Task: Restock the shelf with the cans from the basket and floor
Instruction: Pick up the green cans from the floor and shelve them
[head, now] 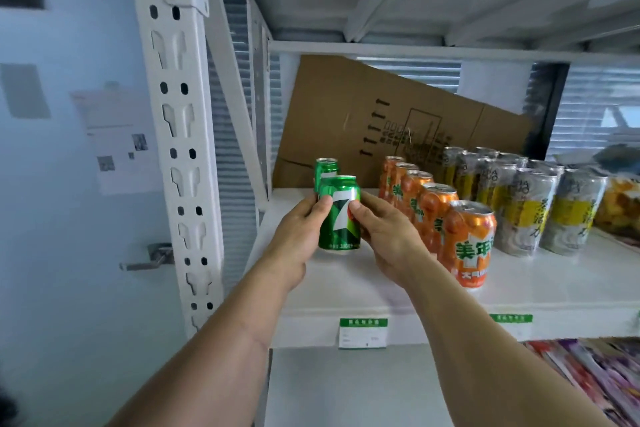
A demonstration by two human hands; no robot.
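Observation:
A green can [340,218] stands upright on the white shelf [346,284], near its left end. My left hand [294,239] grips its left side with the thumb on the front. My right hand [384,236] holds its right side, thumb on the label. A second green can [325,168] stands right behind it, partly hidden. The basket and the floor are out of view.
A row of several orange cans [467,246] runs back to the right of my hands, then several silver-and-yellow cans [526,215]. A tilted cardboard sheet [381,114] leans at the back. The white upright post [180,135] bounds the left. Price tags [363,333] hang on the shelf's front edge.

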